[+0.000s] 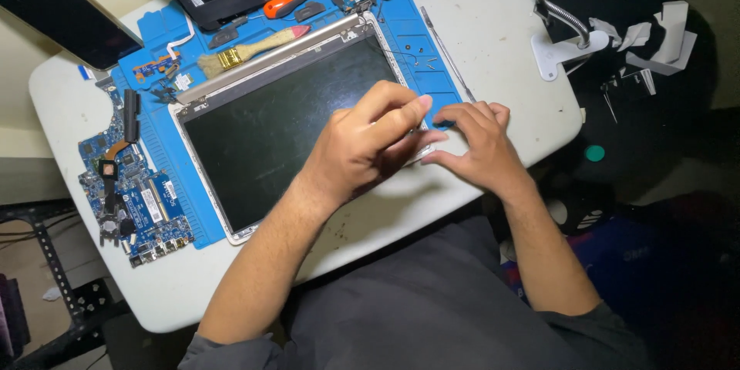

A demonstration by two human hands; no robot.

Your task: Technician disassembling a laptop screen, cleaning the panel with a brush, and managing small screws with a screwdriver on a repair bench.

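Two hands at work on a white table (493,23), dim room around.
Left hand (362,142) and right hand (474,142) pinched together on the laptop screen panel (270,123) corner, atop the blue mat (166,27).

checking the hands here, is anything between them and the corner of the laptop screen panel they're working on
Nothing visible does. The left hand and right hand both rest directly at the near right corner of the screen panel on the blue mat. The fingers cover the corner itself, so the contact point is hidden.
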